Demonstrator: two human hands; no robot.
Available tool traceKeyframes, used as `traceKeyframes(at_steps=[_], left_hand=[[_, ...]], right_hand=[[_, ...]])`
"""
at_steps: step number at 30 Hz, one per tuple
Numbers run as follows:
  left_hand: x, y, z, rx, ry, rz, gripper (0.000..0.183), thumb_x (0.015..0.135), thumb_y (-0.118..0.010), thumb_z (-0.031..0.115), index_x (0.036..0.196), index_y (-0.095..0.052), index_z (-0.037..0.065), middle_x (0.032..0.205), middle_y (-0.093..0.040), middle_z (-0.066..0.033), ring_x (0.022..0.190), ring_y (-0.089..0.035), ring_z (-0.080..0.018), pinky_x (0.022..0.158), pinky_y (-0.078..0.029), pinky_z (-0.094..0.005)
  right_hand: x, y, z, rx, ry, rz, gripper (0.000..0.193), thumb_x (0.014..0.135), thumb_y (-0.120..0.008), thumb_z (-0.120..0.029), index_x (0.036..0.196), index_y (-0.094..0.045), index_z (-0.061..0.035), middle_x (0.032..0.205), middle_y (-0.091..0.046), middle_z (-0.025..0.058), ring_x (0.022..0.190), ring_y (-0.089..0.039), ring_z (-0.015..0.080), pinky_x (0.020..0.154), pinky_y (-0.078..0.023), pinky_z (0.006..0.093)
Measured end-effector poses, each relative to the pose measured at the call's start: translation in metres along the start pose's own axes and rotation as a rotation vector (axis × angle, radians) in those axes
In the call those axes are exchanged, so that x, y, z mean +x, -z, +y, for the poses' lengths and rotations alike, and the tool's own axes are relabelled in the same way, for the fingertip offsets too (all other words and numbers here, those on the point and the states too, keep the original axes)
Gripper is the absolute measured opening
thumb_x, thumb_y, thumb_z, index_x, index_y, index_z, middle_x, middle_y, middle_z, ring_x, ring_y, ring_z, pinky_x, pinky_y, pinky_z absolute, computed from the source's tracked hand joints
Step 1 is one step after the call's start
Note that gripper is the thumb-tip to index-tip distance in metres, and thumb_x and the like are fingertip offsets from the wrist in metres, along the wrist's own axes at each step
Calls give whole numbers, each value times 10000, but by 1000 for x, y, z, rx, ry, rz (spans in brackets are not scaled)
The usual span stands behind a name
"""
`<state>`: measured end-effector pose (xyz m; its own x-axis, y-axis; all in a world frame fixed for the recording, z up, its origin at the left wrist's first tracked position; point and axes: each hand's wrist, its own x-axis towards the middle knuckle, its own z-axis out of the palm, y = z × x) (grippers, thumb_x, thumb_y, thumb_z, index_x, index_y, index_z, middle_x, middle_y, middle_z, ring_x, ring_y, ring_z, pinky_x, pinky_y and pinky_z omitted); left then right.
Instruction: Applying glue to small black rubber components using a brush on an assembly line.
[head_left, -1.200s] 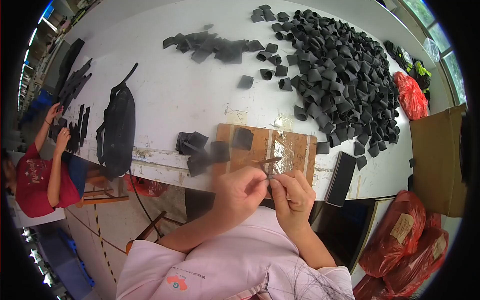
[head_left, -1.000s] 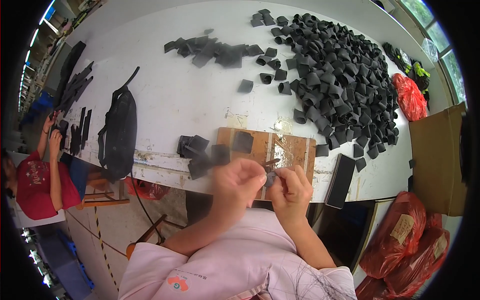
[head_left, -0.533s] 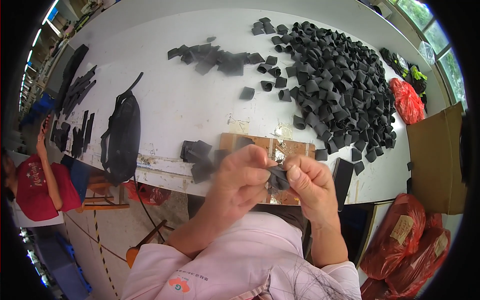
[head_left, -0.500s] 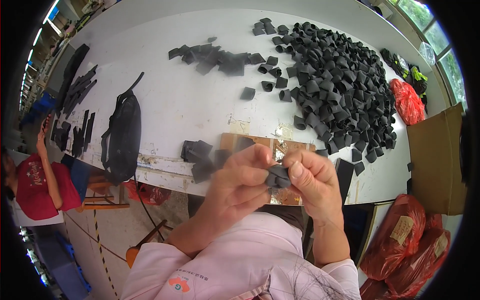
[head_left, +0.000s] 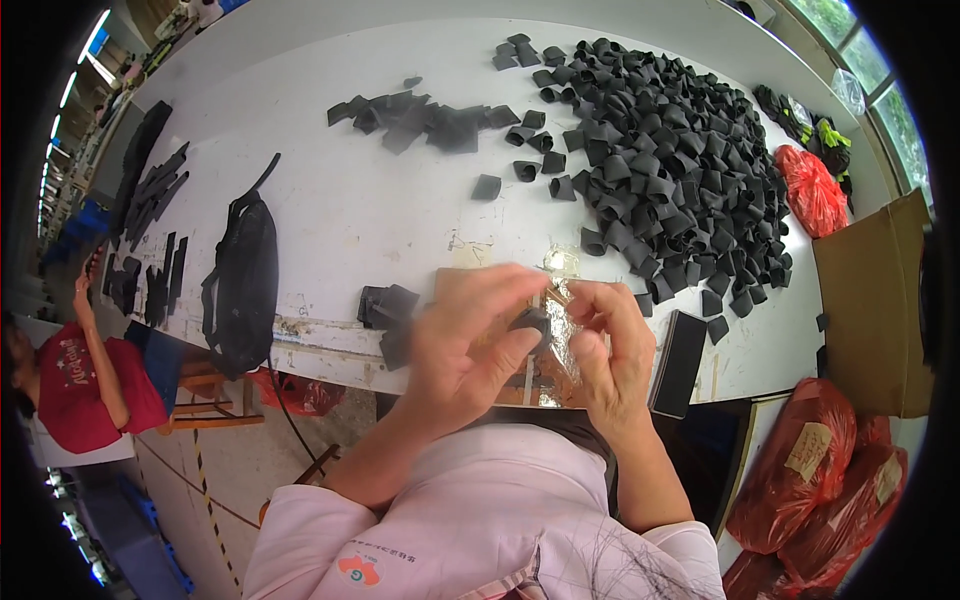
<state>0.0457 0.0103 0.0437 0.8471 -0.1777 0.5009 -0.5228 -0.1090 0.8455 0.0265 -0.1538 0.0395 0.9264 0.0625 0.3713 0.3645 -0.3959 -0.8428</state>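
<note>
Black fabric piece looks light, pliable, best held by an edge; left grip pinches it, right grip parted.

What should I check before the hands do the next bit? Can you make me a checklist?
1. Left hand has a good grip: cannot tell. A black piece is at its thumb, but the hand is blurred.
2. Right hand is off that piece: ok. A gap shows between them.
3. Whole board can be seen: not ok. The hands cover part of it.
4. Flat black box is off the board: ok. It lies to the right.
5. Big pile of black loops is on the table: ok.
6. The piece is folded neatly: cannot tell. Too blurry.
</note>
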Motion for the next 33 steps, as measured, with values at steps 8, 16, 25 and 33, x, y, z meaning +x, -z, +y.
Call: traceKeyframes(at_steps=[8, 16, 25, 33], left_hand=[[-5, -11, 18, -490, 263, 222, 67, 826, -543, 32, 870, -569, -12, 872, -567, -110, 845, -527, -192, 790, -420, -294], [-25, -10, 11, -689, 428, 359, 109, 870, -509, 84, 906, -540, -14, 885, -547, -96, 854, -500, -172, 838, -395, -299], [-16, -2, 1, -389, 469, 23, 152, 812, -588, 12, 954, -555, -31, 902, -580, -85, 828, -546, -109, 744, -454, -235], [-15, 4, -7, -540, 724, -149, 96, 855, -571, 112, 851, -549, 19, 628, -557, -20, 514, -487, -40, 461, -381, -160]], right_hand=[[4, -13, -10, -246, 349, 111, 355, 595, -726, -70, 905, -577, 15, 756, -527, 102, 615, -512, 227, 481, -419, 303], [6, -10, -8, -323, 427, 36, 245, 587, -647, 25, 825, -587, 35, 733, -523, 101, 580, -489, 216, 459, -385, 294], [7, -5, -11, -375, 326, -38, 296, 543, -696, -48, 809, -580, 10, 734, -526, 79, 607, -512, 211, 468, -413, 301], [8, -5, -11, -405, 386, -42, 184, 604, -649, -4, 769, -568, 6, 710, -503, 71, 603, -493, 213, 464, -405, 305]])
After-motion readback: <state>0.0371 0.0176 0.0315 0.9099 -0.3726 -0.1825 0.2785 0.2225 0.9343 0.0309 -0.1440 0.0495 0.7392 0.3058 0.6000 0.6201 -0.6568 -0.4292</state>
